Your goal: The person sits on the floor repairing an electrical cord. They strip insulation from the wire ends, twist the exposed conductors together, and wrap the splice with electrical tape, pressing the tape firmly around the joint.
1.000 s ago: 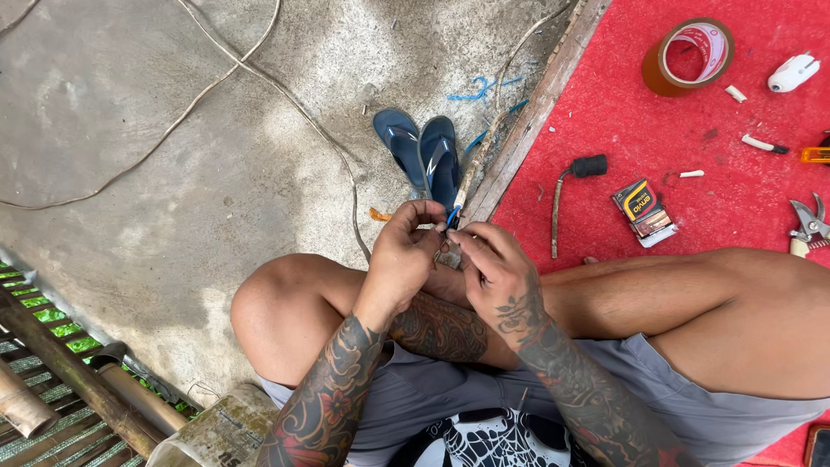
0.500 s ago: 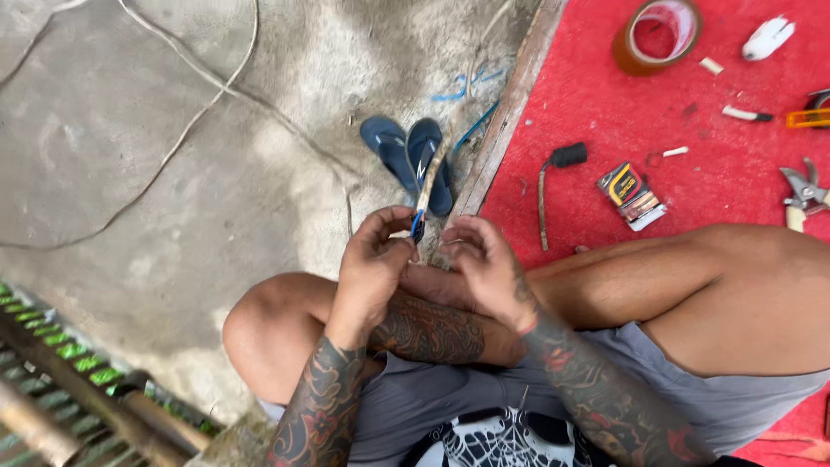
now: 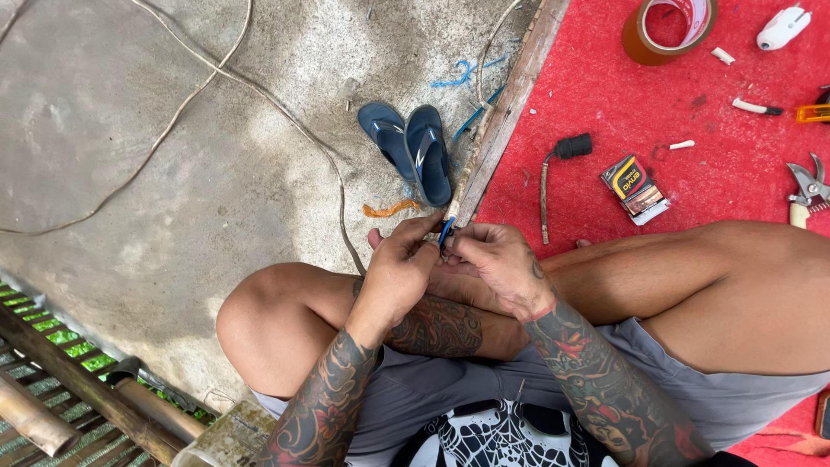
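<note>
Left hand and right hand: both clenched, fingertips pinched together on a short blue piece, probably a wire or cable end, held between the knees just above the near end of a long wooden slat. Blue piece: thin, light, likely bendable yet springy, slick sheath; best gripped close to the tip with thumb and forefinger, one hand bracing behind; too small to tell whether bare or sheathed at the end. Just beyond the hands: orange scrap and a pair of blue flip-flops on the concrete floor, beside a trailing pale cable. Right of the slat, on the red mat: black-capped rod, small box, roll of brown tape, pruning shears.
</note>
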A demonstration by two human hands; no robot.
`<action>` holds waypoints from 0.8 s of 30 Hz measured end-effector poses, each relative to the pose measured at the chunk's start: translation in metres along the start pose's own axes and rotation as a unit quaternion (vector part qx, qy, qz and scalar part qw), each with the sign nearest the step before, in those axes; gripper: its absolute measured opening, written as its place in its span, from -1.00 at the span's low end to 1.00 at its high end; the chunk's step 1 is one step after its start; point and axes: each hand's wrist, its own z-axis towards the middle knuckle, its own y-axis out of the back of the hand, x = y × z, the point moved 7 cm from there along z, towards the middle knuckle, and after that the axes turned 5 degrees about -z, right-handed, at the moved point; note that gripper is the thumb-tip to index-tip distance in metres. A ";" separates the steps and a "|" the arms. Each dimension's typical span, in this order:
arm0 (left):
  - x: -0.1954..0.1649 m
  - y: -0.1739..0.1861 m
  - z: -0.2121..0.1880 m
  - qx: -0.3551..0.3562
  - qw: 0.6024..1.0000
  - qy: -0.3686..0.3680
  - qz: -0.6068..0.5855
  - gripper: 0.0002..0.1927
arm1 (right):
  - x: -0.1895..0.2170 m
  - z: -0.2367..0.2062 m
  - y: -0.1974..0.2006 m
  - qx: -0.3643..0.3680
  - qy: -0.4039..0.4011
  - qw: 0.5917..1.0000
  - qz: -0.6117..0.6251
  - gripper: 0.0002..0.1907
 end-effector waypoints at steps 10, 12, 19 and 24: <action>0.005 -0.014 0.006 0.006 0.998 -0.010 -0.065 -0.62 | 0.009 0.011 -0.006 -0.101 0.003 0.988 -0.115 -0.52; 0.015 -0.005 0.007 -0.017 0.991 0.094 -0.095 -0.66 | 0.017 0.000 -0.015 -0.041 0.032 0.999 0.006 -0.48; 0.010 0.023 0.006 -0.078 0.973 0.119 -0.183 -0.69 | 0.018 -0.015 -0.036 0.097 0.051 0.964 0.242 -0.34; 0.004 0.018 0.007 -0.055 0.962 0.134 -0.231 -0.65 | 0.004 -0.005 -0.032 0.063 0.095 0.970 0.213 -0.45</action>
